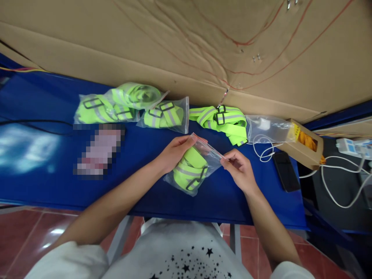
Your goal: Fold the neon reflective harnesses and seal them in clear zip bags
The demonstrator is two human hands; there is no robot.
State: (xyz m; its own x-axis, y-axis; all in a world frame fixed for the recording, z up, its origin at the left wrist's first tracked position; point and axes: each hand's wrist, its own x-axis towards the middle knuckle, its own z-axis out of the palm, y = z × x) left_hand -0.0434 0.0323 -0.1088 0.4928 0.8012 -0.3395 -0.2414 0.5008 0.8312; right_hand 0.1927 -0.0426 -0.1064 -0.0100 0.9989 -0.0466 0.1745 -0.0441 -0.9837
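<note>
A clear zip bag [213, 157] with a red-edged top hangs between my two hands over the blue table. Inside it lies a folded neon-yellow reflective strap [190, 170] with a grey stripe and a black buckle. My left hand [180, 150] grips the bag's top left corner, thumb in front. At the right end of the zip edge, my right hand [238, 168] pinches the bag between thumb and fingers. Just beyond, an unbagged reflective strap [229, 121] with black buckles lies loose on the table.
Several bagged reflective straps [135, 97] are heaped at the back left. An empty clear bag [271, 128], a cardboard box [309, 149], a white cable [261, 157] and a black phone [286, 171] are on the right. Cardboard [145, 50] stands behind the blue table [139, 147]. One object at left is pixelated.
</note>
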